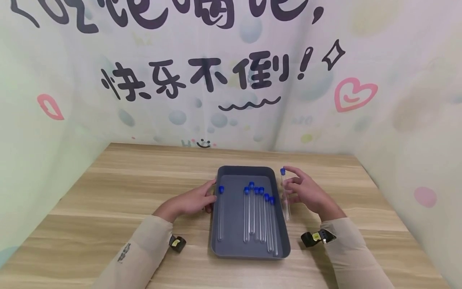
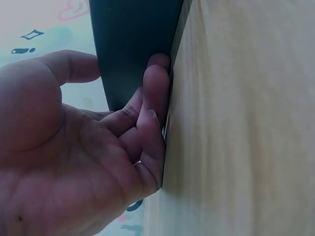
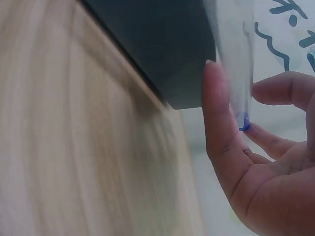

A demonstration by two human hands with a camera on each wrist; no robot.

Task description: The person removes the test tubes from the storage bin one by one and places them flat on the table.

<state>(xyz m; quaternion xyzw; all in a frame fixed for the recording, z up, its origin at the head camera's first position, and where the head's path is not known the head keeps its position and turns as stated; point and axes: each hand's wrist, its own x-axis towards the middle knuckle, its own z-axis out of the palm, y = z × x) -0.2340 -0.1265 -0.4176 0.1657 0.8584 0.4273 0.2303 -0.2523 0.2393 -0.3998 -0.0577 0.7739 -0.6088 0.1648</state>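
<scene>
My right hand (image 1: 306, 192) pinches a clear test tube (image 1: 286, 204) with a blue cap (image 3: 244, 121) just outside the right wall of a dark grey tray (image 1: 231, 249). The cap is at the far end, with one fingertip against it; the thumb and another finger lie along the glass. My left hand (image 1: 195, 200) touches the tray's left wall, one digit at the rim and bent fingers (image 2: 155, 91) low beside the tabletop. Inside the tray, one capped test tube (image 1: 221, 216) lies along the left side and several more test tubes (image 1: 257, 216) lie together towards the right.
The tray stands on a wood-grain tabletop (image 1: 108, 192). A printed cloth (image 1: 162, 116) with dark lettering hangs behind the table and along its sides. Each wrist wears a small black camera (image 1: 177, 243) on a strap.
</scene>
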